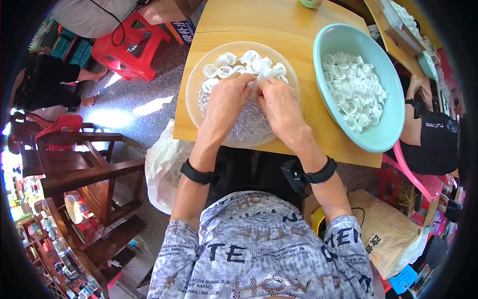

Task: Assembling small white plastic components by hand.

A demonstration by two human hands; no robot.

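Note:
My left hand (226,99) and my right hand (283,103) meet over a round clear plastic tray (191,110). Their fingertips are pinched together on a small white plastic piece (267,73), partly hidden by the fingers. Several white ring-shaped plastic parts (250,57) lie along the tray's far side. Small clear plastic pieces (245,124) are heaped in its near half, below my wrists. To the right stands a light blue oval basin (393,112), holding a pile of similar white plastic parts (356,92).
The wooden table (239,22) carries both containers. A white bag (162,172) sits by its near left edge. On the left are a red plastic stool (130,47), a dark wooden chair (94,174) and a person's legs (59,79). Another person (430,137) sits at right.

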